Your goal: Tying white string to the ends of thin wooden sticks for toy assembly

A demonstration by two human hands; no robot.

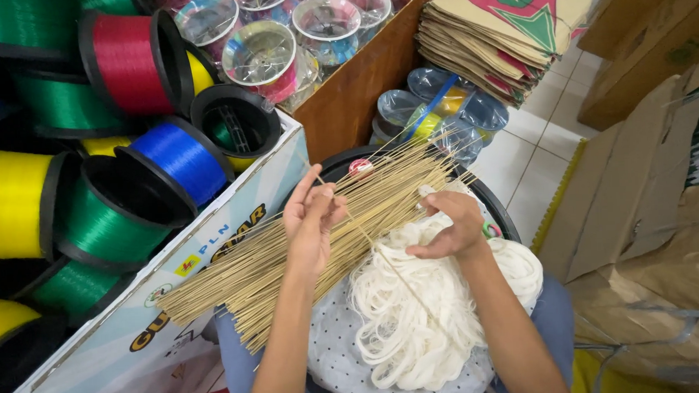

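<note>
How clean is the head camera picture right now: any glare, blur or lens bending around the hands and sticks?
Head view: even, soft light, no hard shadows; left hand, right hand and the bundle of thin tan bamboo sticks are sharp; glare only on the clear plastic reels; edges bend slightly, as the white cardboard box shows.

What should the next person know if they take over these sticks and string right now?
Left hand: fingers pinch one thin bamboo stick above the pile.
Right hand: closed on white string, which is heaped on the lap.
Bundle of bamboo sticks: fanned across the lap and round black tray.
Done: one stick singled out.
Left: the rest of the bundle lies loose; whether string is tied on the stick cannot be told.
</note>
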